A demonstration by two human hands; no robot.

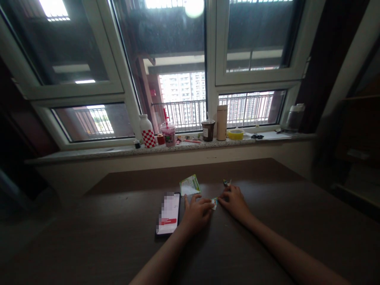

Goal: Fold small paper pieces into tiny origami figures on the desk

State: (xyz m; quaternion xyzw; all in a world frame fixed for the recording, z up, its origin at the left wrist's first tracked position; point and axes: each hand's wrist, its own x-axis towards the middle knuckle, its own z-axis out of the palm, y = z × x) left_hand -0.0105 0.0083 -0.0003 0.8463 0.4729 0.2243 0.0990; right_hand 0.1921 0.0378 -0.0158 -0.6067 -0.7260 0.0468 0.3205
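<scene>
My left hand [198,211] is low over the brown table, its thumb and index finger closed on the left side of a small, colourful paper piece [214,203]. Its outer fingers spread toward a green-and-white printed leaflet [190,185]. From the other side, my right hand [234,202] pinches the same piece at its right edge. Just beyond the right knuckles sits another small, colourful scrap [227,182], partly upright. A phone [168,215] with a lit screen lies left of my left hand, tilted slightly. Fingertips cover part of the paper piece.
The dark brown table [118,225] ends before a stone windowsill [124,150]. On the sill stand a red-checked white bottle [147,132], a pink cup [168,134], a dark drink cup [208,130], a tan flask [221,122], a yellow tape roll [235,135] and scissors [257,136].
</scene>
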